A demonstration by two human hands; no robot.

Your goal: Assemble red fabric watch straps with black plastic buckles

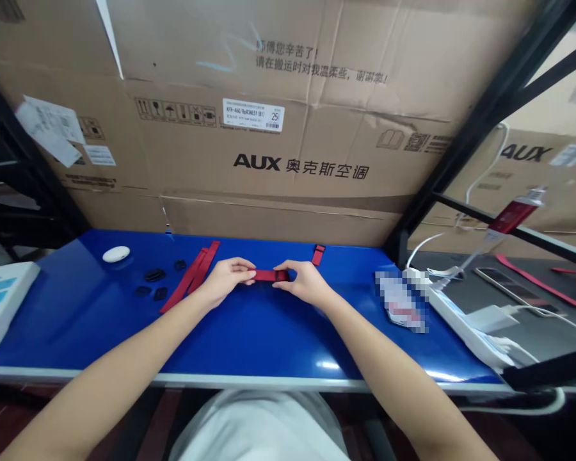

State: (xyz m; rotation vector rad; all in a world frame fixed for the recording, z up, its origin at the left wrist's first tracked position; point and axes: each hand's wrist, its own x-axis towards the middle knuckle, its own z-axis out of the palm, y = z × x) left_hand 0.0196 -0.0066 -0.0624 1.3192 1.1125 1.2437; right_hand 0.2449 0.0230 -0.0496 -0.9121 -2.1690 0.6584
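Note:
A short red strap (265, 275) is stretched level between my two hands, over the middle of the blue table. My left hand (228, 279) pinches its left end between thumb and fingers. At its right end, my right hand (303, 280) grips a dark buckle (281, 276) with the strap at it. Left of my left hand lie long red straps (192, 276), and beyond them several small black plastic parts (154, 274). Behind my right hand, another red strap piece (319, 254) with a black buckle lies near the table's back edge.
A large cardboard box (187, 147) stands behind the blue table (249, 346). At the left are a white oval object (116, 254) and a white device (9, 301). A blurred packet (399, 301), a white power strip (461, 323) and cables lie at the right, beside a black metal frame (480, 121).

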